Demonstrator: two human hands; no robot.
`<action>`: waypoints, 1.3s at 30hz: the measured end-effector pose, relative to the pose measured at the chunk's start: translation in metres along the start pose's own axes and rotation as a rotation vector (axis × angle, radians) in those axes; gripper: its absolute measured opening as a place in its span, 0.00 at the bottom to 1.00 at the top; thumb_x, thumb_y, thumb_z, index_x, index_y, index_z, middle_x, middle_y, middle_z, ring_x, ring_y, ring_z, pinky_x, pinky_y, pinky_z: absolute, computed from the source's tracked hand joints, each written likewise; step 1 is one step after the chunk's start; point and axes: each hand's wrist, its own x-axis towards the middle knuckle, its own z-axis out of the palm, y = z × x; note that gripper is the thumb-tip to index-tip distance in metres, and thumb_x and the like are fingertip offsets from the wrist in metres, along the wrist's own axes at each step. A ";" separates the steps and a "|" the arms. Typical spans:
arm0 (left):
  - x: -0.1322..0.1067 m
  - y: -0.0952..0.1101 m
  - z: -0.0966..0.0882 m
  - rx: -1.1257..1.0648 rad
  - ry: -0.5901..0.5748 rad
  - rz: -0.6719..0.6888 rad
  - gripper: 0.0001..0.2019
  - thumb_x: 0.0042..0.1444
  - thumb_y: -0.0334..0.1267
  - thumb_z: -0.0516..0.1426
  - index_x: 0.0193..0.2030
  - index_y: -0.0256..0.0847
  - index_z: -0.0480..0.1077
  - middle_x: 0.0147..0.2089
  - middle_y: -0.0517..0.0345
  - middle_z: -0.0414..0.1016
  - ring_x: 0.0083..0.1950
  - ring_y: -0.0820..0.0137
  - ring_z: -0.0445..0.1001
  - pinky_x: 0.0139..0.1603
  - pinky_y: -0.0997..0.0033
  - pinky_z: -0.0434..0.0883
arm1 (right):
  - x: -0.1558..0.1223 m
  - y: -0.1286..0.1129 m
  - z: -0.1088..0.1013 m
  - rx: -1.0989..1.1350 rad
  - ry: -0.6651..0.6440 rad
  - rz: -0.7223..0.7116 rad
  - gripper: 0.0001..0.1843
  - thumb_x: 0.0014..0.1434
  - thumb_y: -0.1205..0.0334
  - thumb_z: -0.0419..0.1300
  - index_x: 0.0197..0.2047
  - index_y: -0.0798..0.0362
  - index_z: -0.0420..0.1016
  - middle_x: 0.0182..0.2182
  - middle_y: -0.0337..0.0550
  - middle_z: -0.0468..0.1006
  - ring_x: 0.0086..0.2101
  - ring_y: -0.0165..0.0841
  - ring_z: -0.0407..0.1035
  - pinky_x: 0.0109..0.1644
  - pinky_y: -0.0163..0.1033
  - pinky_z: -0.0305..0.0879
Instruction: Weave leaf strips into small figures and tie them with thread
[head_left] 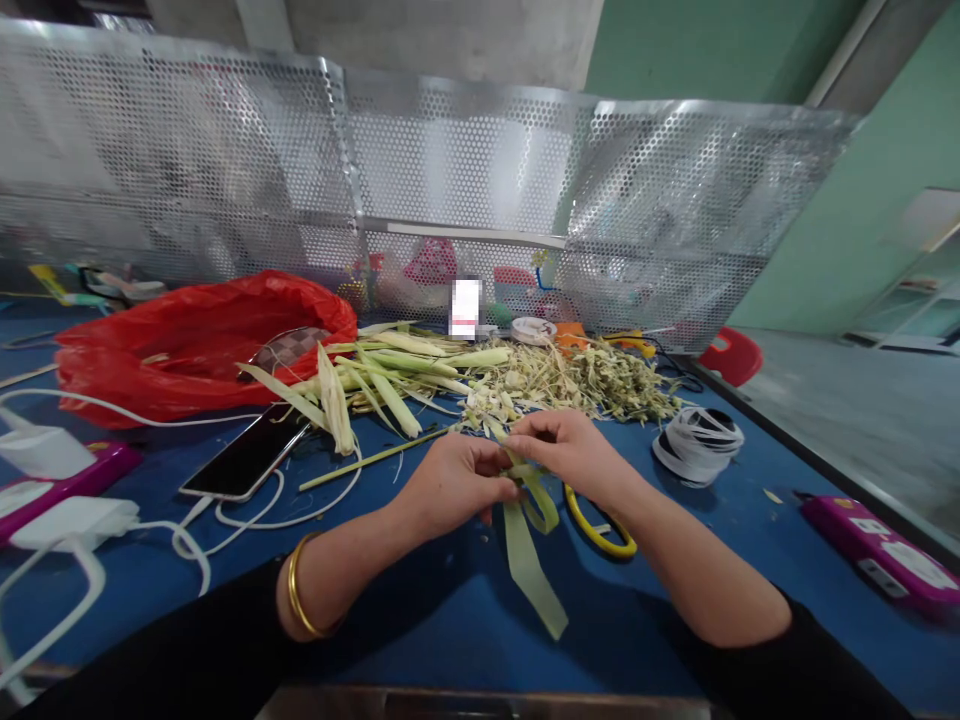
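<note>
While both hands meet above the blue tabletop (720,545), around the middle and toward its front edge, they share one pale green strip (534,575). Left hand (457,480), gold bangle (295,585) at the wrist: thumb and fingers closed in a narrow pinch on the strip. Right hand (562,450): fingertips together too, gripping it a little farther from the front edge. Between them the strip curls into a small loop, and look at that long, flat tail running down toward the front edge!

Just beside the right hand, partly under the forearm, a yellow loop (600,530) lies on the blue. Beyond the hands, toward the back edge, it's busy: husks (409,365) heaped left of centre, dry shreds (577,375) spread to their right, and a thin stalk (367,462) slanting in near the left hand.

Over by the back left corner a red bag (135,350) gapes open; in front of it lies a dark-screened phone (244,455), cable (196,510) plugged in. White plugs (75,522) sit on a purple power strip (97,468) at the left. Near the right edge, a white coil (697,445), then a purple box (847,535) nearer the front corner. Mesh (465,150) stands along the back edge.
</note>
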 end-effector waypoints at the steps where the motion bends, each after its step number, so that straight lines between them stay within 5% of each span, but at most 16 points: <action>1: -0.001 0.001 0.001 0.002 -0.023 -0.025 0.04 0.44 0.32 0.59 0.27 0.36 0.75 0.20 0.64 0.70 0.17 0.78 0.66 0.18 0.80 0.63 | 0.001 0.001 0.001 0.110 -0.062 0.027 0.13 0.52 0.54 0.60 0.23 0.54 0.71 0.18 0.34 0.65 0.21 0.26 0.56 0.25 0.33 0.50; 4: -0.004 0.005 0.003 0.011 -0.106 -0.090 0.05 0.44 0.33 0.60 0.28 0.36 0.76 0.21 0.64 0.72 0.17 0.79 0.66 0.15 0.82 0.60 | 0.001 0.000 0.003 0.368 -0.068 0.082 0.14 0.51 0.54 0.61 0.22 0.54 0.65 0.14 0.30 0.60 0.17 0.23 0.53 0.22 0.31 0.47; 7: -0.008 0.005 0.005 0.037 -0.216 -0.124 0.04 0.43 0.36 0.62 0.26 0.37 0.76 0.18 0.65 0.69 0.17 0.78 0.68 0.14 0.83 0.58 | 0.002 -0.001 0.005 0.530 0.096 0.115 0.16 0.52 0.53 0.61 0.21 0.53 0.61 0.13 0.29 0.62 0.14 0.23 0.56 0.20 0.31 0.51; 17: -0.007 0.006 -0.004 -0.085 -0.392 -0.152 0.07 0.48 0.36 0.60 0.30 0.35 0.77 0.26 0.60 0.74 0.23 0.78 0.68 0.27 0.79 0.68 | 0.010 0.002 -0.005 0.715 0.370 0.204 0.13 0.51 0.56 0.62 0.25 0.54 0.64 0.21 0.38 0.77 0.13 0.22 0.64 0.17 0.28 0.53; 25: -0.008 0.008 -0.007 -0.111 -0.377 -0.196 0.08 0.46 0.37 0.62 0.31 0.35 0.78 0.27 0.58 0.76 0.23 0.79 0.69 0.29 0.79 0.67 | 0.011 0.001 -0.001 0.809 0.404 0.214 0.12 0.52 0.57 0.61 0.27 0.53 0.63 0.25 0.41 0.80 0.20 0.28 0.74 0.23 0.29 0.64; 34: -0.008 0.009 -0.001 -0.158 -0.200 -0.264 0.11 0.45 0.43 0.63 0.27 0.35 0.77 0.26 0.56 0.76 0.21 0.78 0.69 0.25 0.78 0.67 | 0.008 0.001 0.003 0.678 0.224 0.026 0.11 0.58 0.54 0.56 0.34 0.51 0.61 0.33 0.43 0.81 0.30 0.31 0.76 0.35 0.36 0.68; 39: -0.003 0.007 -0.008 -0.276 0.011 -0.203 0.13 0.44 0.45 0.65 0.28 0.35 0.76 0.28 0.54 0.76 0.22 0.78 0.68 0.25 0.77 0.67 | 0.005 0.003 -0.004 -0.126 0.258 -0.146 0.11 0.63 0.54 0.50 0.44 0.51 0.65 0.27 0.41 0.78 0.29 0.34 0.72 0.35 0.37 0.60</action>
